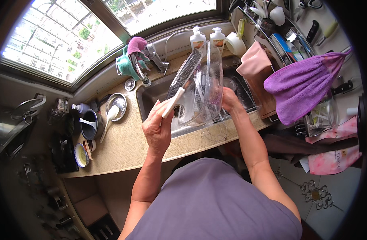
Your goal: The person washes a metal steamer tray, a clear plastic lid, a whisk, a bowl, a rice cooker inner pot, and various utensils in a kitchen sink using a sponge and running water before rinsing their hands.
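Observation:
Over the steel sink point(153, 96), my right hand point(230, 100) grips a clear plastic container point(198, 96) with a hinged-looking lid, from its right side; the fingers are partly hidden behind the plastic. A dark ribbed panel point(186, 70) shows at the container's left. My left hand point(158, 123) is closed around a flat white object point(173, 103), whose kind I cannot tell, at the container's near left edge. Below the container, a round wire rack point(215, 132) lies at the counter's front edge.
Left on the stone counter point(126, 144) are a steel bowl point(120, 100), a white spoon point(111, 114), a dark pot point(92, 124) and a small bowl point(81, 154). Behind the sink stand the faucet point(141, 70) and pump bottles point(197, 39). A purple towel point(303, 84) hangs right.

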The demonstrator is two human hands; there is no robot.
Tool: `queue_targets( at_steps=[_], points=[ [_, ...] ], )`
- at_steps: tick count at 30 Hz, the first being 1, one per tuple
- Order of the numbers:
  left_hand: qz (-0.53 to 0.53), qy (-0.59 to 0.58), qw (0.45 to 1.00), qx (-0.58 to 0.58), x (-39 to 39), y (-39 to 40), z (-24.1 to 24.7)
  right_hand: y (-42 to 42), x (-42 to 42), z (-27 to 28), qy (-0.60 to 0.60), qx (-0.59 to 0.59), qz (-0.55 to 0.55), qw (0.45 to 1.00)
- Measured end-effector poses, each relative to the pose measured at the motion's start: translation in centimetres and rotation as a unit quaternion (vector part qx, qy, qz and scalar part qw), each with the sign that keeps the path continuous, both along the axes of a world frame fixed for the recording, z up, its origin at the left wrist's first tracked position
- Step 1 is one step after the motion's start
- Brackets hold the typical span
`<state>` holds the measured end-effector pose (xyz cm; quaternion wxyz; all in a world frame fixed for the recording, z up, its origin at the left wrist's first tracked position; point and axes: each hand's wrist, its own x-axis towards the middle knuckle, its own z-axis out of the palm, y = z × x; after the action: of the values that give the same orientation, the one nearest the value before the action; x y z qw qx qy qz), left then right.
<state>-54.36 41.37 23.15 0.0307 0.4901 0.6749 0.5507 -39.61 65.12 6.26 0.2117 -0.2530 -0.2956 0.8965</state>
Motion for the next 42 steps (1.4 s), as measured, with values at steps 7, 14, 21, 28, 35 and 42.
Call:
queue_targets(
  at_steps=[7,14,21,28,35,42],
  points=[
    [-0.125,0.206,0.97,-0.011,0.7,1.5,-1.5,-3.0,-3.0,-5.1,0.178,-0.018,-0.03,0.983],
    [-0.211,0.279,0.927,-0.131,0.3,-0.3,-1.7,-6.2,-2.4,1.9,0.415,-0.095,-0.062,0.903],
    [-0.2,0.343,0.899,-0.182,-2.1,-2.1,-1.1,-7.1,-2.6,2.8,0.42,-0.07,-0.088,0.901],
    [-0.205,0.307,0.914,-0.171,-5.3,-3.4,-1.0,-7.5,-3.1,3.2,0.397,-0.007,-0.129,0.909],
    [-0.25,0.113,0.952,-0.138,-7.2,-5.1,0.3,-10.1,-3.7,1.5,0.36,0.045,-0.199,0.91],
    [-0.372,-0.169,0.909,-0.087,-8.9,-6.5,-0.3,-14.8,-2.6,1.0,0.345,-0.029,-0.354,0.869]
  ],
)
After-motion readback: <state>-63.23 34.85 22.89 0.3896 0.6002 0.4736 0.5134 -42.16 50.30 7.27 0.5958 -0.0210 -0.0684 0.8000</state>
